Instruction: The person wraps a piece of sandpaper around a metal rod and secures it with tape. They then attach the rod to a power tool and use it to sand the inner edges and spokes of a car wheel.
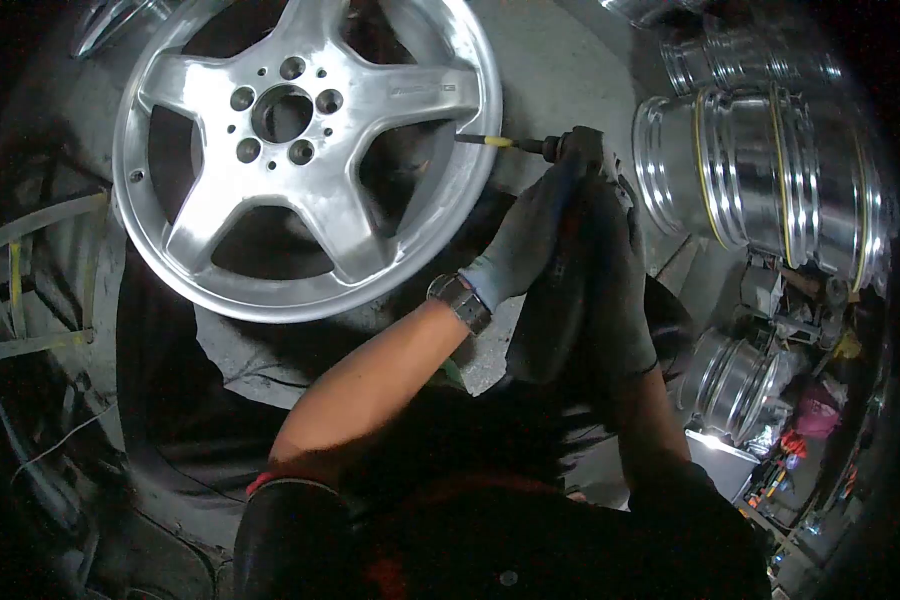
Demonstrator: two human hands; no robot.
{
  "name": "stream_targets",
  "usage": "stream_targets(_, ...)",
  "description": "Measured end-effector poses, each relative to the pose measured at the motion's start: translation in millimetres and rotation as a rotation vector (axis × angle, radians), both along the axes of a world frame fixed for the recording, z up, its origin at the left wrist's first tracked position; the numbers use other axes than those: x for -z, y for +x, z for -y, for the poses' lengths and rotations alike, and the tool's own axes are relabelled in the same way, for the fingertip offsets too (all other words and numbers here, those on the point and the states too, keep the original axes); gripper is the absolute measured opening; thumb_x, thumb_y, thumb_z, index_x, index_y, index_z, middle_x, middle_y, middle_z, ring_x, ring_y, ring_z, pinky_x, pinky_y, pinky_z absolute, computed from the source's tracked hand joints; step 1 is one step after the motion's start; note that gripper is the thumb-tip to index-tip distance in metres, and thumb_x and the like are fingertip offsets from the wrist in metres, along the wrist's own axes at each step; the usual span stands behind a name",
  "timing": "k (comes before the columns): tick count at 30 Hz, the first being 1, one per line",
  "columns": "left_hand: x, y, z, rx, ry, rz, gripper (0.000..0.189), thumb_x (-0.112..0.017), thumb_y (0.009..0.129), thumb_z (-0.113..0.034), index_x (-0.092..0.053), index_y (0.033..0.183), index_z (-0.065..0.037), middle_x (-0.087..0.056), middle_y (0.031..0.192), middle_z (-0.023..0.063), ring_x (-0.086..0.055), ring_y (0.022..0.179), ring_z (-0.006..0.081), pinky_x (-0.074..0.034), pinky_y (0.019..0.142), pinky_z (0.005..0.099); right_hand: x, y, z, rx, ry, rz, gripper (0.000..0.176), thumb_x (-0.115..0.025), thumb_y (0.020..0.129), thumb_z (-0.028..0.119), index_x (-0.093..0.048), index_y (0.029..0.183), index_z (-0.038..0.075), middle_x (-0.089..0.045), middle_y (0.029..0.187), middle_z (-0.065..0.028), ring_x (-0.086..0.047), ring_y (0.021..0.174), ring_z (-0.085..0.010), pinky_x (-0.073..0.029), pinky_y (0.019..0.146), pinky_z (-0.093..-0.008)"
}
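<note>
A bare silver alloy wheel [335,225] with five broad spokes faces up in the upper left. My left hand [518,240], gloved in grey with a watch [460,302] at the wrist, is closed round a black hand-held power tool [582,148]. On the tool's other side my right hand [617,275], in a dark grey glove, is wrapped along its body. From the tool's head a thin shaft with a yellow band [498,141] points left, and its tip overlaps the wheel's right rim. The gloves hide part of the tool's body.
Several shiny wheel barrels [745,165] lie in a row at the right. Below them is another bright rim [727,385], beside a clutter of tools and a dark pink cloth [817,410]. A metal frame [45,340] stands at the left on the grey floor.
</note>
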State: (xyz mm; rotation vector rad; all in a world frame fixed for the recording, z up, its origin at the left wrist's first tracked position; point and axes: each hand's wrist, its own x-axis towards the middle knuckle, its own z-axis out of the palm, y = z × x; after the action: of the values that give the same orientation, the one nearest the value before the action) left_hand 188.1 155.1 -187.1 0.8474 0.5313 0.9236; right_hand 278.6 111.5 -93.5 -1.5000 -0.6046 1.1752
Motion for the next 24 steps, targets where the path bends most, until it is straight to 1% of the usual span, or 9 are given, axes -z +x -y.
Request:
stream_targets(2,-0.1,0.6,4.8,0.026,-0.05,0.044,0.05,-0.038,0.111,-0.018,-0.035,0.157,0.004,-0.049,0.155,0.0201,-0.046,0.144,0.0298,-0.03,0.123,0.0361,-1.4,-1.4,2.5,0.013,-0.004,-0.025,0.06,-0.063,0.105,0.022,-0.037,0.156,0.004,-0.059,0.139,-0.0138,-0.061,0.123,-0.0213,-0.052,0.104,-0.0346)
stream_targets(4,-21.5,-9.4,25.8,-0.143,-0.071,-0.046,0.048,-0.04,0.113,-0.022,-0.042,0.153,0.003,-0.054,0.15,0.0166,-0.049,0.14,0.0246,-0.033,0.12,0.0336,0.7,1.3,15.2,-0.036,-0.116,0.052,0.06,-0.062,0.106,0.022,-0.036,0.156,0.004,-0.058,0.14,-0.0132,-0.06,0.124,-0.0215,-0.051,0.105,-0.0349)
stream_targets(8,-32.9,-18.7,49.0,-0.135,-0.295,0.026,0.047,-0.042,0.114,-0.029,-0.049,0.149,0.001,-0.058,0.144,0.0112,-0.051,0.134,0.0174,-0.036,0.116,0.0302,-4.0,-4.0,32.4,-0.108,-0.141,0.114,0.061,-0.062,0.105,0.021,-0.035,0.156,0.003,-0.058,0.14,-0.0131,-0.059,0.125,-0.0213,-0.051,0.105,-0.0344)
stream_targets(11,-42.1,-17.9,44.7,-0.174,-0.42,0.086,0.05,-0.041,0.114,-0.035,-0.054,0.146,0.001,-0.059,0.14,0.0073,-0.051,0.129,0.0129,-0.037,0.113,0.0283,-8.8,-7.4,30.1,-0.052,-0.178,-0.027,0.058,-0.061,0.106,0.02,-0.036,0.155,0.002,-0.058,0.14,-0.0135,-0.06,0.124,-0.0215,-0.051,0.105,-0.0347)
stream_targets(13,-39.2,-16.6,24.0,0.002,-0.315,0.095,0.049,-0.04,0.114,-0.034,-0.054,0.144,0.002,-0.06,0.139,0.0079,-0.052,0.13,0.0133,-0.037,0.113,0.0284,-4.2,1.6,23.0,-0.038,-0.085,-0.102,0.055,-0.059,0.107,0.018,-0.038,0.154,0.002,-0.059,0.139,-0.0133,-0.06,0.125,-0.0215,-0.05,0.106,-0.0353)
stream_targets(17,-36.2,-8.0,13.7,-0.124,0.029,-0.068,0.049,-0.04,0.114,-0.034,-0.055,0.143,0.002,-0.062,0.138,0.0086,-0.052,0.13,0.0134,-0.037,0.114,0.0286,-8.6,5.1,13.4,-0.037,-0.043,-0.09,0.055,-0.059,0.107,0.017,-0.036,0.155,0.002,-0.059,0.138,-0.0136,-0.06,0.124,-0.0218,-0.051,0.105,-0.0354)
stream_targets(19,-51.4,-12.5,21.2,-0.083,-0.275,-0.024,0.047,-0.041,0.114,-0.031,-0.054,0.144,0.002,-0.061,0.139,0.0087,-0.052,0.132,0.0146,-0.036,0.116,0.03,-0.4,7.7,21.5,0.011,-0.07,-0.003,0.056,-0.061,0.106,0.02,-0.037,0.154,0.002,-0.06,0.137,-0.0136,-0.061,0.123,-0.0215,-0.052,0.103,-0.0347)
stream_targets(22,-37.6,-11.9,43.4,-0.066,-0.51,0.144,0.046,-0.042,0.114,-0.03,-0.055,0.144,0.002,-0.06,0.14,0.008,-0.053,0.131,0.015,-0.036,0.117,0.0307,-7.5,1.2,37.3,-0.083,-0.138,0.08,0.058,-0.062,0.105,0.022,-0.038,0.154,0.002,-0.06,0.137,-0.014,-0.061,0.122,-0.0211,-0.052,0.102,-0.034)
stream_targets(24,-37.1,-17.2,61.7,-0.101,-0.383,0.057,0.051,-0.039,0.114,-0.034,-0.047,0.15,0.002,-0.054,0.149,0.0095,-0.046,0.138,0.0153,-0.032,0.12,0.0313,-18.9,-6.0,37.2,-0.09,-0.185,0.032,0.059,-0.063,0.105,0.022,-0.037,0.155,0.002,-0.06,0.137,-0.0135,-0.061,0.122,-0.0209,-0.051,0.103,-0.0341)
